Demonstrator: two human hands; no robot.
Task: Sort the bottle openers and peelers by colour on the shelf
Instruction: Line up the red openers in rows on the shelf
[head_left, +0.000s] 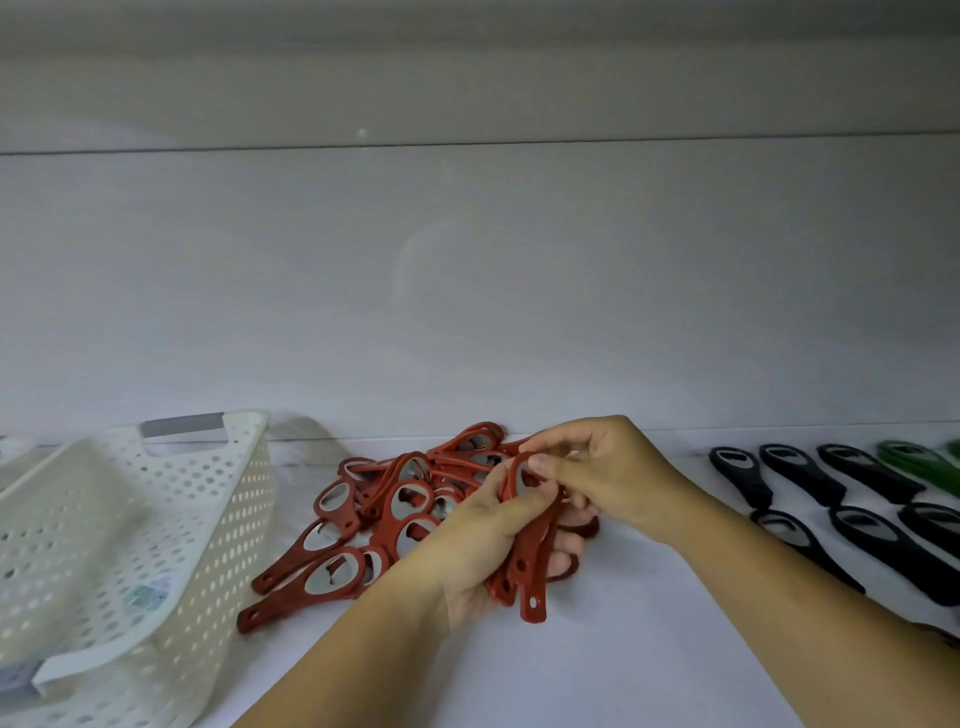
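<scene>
A pile of several red bottle openers (363, 519) lies on the white shelf (623, 675) at centre. My left hand (483, 540) grips a bunch of red bottle openers (530, 566), their handles pointing down toward me. My right hand (602, 473) pinches the head of the topmost opener in that bunch. Several black bottle openers (857, 519) lie in rows on the right. Green openers (919, 462) show at the far right edge.
A cream perforated basket (156, 519) with grey handles stands on the left, tilted, and looks empty. The shelf's back wall (467, 286) rises just behind the pile. Another shelf board runs overhead.
</scene>
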